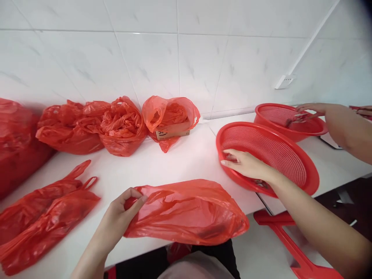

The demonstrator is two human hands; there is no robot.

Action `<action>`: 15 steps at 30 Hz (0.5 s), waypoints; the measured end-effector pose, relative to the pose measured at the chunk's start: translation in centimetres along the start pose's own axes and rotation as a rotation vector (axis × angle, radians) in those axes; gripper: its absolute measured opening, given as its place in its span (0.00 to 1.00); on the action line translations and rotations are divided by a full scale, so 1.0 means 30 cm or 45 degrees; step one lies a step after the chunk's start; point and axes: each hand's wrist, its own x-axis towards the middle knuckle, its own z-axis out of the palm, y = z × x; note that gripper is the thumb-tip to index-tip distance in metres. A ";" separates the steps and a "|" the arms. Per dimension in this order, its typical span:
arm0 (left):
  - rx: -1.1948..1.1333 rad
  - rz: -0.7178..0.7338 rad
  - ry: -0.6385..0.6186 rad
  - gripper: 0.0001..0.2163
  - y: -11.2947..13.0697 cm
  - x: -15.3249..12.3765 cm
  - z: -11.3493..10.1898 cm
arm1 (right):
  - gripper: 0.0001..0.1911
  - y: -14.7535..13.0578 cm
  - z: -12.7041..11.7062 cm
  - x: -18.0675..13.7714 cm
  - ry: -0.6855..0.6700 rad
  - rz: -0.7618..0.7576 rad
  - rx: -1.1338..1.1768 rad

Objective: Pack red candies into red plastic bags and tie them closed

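My left hand [120, 215] is closed, thumb and fingers pinching the left edge of a red plastic bag [186, 217]. This thin bag lies spread at the table's front edge, its mouth gaping. On the right, my right hand [250, 166] hangs over the near side of a large red mesh basket [279, 149], thumb and fingers apart. Small shiny metallic pieces [260, 183] show in the basket below the palm, and more show between the fingers; their kind is too small to tell. My hand and forearm hide part of the basket.
Filled red bags [122, 128] line the wall; one holds a cardboard box [173, 131]. Flattened red bags [52, 217] lie at left. Another person's hand [312, 110] reaches into a second red basket [273, 112]. A red stool [296, 244] stands below the table [130, 170].
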 end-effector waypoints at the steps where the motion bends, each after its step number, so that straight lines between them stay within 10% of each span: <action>1: -0.009 0.015 -0.002 0.17 0.001 -0.001 -0.002 | 0.30 -0.019 -0.011 0.015 -0.044 -0.063 0.171; 9: -0.389 -0.102 -0.113 0.27 0.025 -0.049 0.008 | 0.39 0.077 -0.005 0.178 -0.281 -0.239 -0.026; 15: -0.744 -0.162 -0.278 0.34 0.055 -0.050 -0.002 | 0.17 0.061 0.044 0.270 -0.192 -0.283 -0.201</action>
